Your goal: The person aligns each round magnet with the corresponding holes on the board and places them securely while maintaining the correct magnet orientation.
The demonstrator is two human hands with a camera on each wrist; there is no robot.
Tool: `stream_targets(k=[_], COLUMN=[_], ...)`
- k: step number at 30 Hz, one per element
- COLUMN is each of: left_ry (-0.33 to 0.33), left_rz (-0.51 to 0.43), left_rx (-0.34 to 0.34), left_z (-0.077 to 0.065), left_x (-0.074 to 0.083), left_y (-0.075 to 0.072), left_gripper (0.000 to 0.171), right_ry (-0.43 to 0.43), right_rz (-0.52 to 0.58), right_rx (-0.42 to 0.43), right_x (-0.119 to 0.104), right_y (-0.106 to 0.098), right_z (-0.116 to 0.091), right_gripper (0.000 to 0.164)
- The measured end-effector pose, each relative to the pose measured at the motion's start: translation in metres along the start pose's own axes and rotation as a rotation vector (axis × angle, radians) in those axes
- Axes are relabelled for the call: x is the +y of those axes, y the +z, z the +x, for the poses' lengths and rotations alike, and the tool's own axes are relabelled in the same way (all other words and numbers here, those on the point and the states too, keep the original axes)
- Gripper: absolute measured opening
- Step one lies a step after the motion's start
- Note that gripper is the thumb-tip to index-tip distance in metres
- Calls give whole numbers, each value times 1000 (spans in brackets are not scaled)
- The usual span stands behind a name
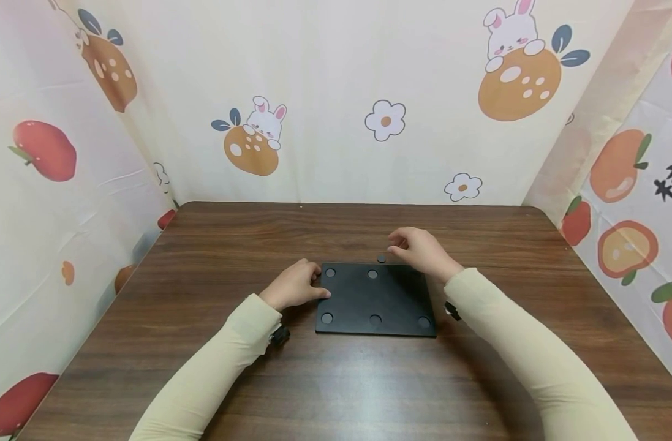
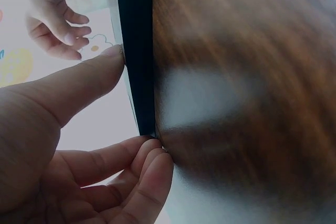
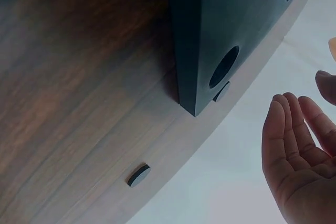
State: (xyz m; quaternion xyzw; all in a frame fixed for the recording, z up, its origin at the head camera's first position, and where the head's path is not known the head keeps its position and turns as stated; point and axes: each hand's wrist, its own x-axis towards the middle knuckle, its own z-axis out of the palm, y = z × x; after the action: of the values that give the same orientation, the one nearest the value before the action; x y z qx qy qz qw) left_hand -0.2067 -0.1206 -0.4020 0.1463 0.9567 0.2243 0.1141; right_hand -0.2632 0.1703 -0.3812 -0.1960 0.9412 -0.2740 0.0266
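A flat black board [image 1: 391,300] with several round recesses lies on the brown wood-grain table. My left hand [image 1: 297,285] pinches its left edge, the thumb on the top face and the fingertips at the side, as the left wrist view also shows. Over the board's far right corner hovers my right hand [image 1: 421,250], its fingers loosely bent, holding nothing. Just behind the board's far edge sits a small dark disc [image 1: 381,259]. In the right wrist view, another such disc [image 3: 138,175] lies on the table past the board's corner, near a round recess [image 3: 224,67]; the right hand hides this corner from the head view.
The wooden table [image 1: 247,233] spreads around the board on all sides, with its far edge at the back. Behind it hangs a pale curtain [image 1: 324,73] printed with rabbits and fruit, and more printed cloth closes in both sides.
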Motion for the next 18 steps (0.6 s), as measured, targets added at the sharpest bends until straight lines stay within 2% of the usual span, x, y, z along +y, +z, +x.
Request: stream_targets(k=[8, 18], left_ry=[4, -2], left_rz=[-4, -1], left_rx=[2, -1], left_z=[0, 0], left_x=[0, -1], left_y=[0, 0], left_gripper=[57, 58], right_ry=[-2, -9], right_rz=[-7, -69], right_rx=[-36, -79], right_x=[-4, -4], right_y=[4, 11], right_z=[4, 9], right_gripper=[34, 35])
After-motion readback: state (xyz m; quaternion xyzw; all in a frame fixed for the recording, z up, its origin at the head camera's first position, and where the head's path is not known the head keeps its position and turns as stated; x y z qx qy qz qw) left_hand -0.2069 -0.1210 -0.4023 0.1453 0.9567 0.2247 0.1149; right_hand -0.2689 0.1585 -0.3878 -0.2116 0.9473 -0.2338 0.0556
